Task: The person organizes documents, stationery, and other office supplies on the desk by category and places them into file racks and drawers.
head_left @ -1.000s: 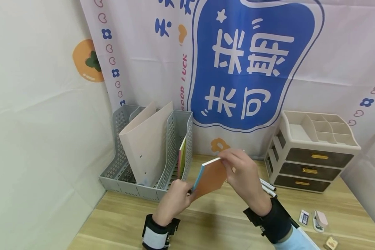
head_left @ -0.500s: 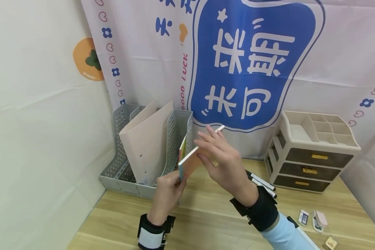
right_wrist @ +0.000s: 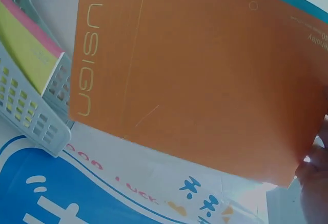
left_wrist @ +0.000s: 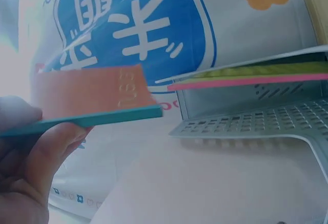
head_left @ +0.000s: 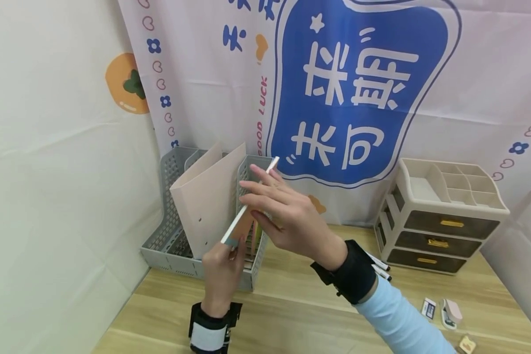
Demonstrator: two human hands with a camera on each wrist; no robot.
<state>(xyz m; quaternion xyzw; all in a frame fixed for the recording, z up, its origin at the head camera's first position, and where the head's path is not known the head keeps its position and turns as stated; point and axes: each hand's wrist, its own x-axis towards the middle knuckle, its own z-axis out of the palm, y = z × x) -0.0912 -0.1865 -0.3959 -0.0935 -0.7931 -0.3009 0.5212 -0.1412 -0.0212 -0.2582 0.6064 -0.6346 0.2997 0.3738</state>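
A notebook with an orange cover and teal spine is held tilted above the front of the grey file rack. My left hand pinches its lower end by the teal spine; in the left wrist view, thumb and finger grip the notebook. My right hand has its fingers extended across the white page edge, the thumb on the orange side. The right wrist view has the broad orange cover, with part of my right hand at its edge. Just beyond stands a pink-and-yellow book in the rack's right compartment.
A cream folder stands in the rack's middle. To the right is a small drawer unit with an open-topped organizer. Markers, an eraser, a pink stapler and a small yellowish item lie on the wooden table.
Both hands and the notebook have moved left to the rack, and the notebook has turned so its page edge faces up. The right hand's fingers have gone from pinching to extended.
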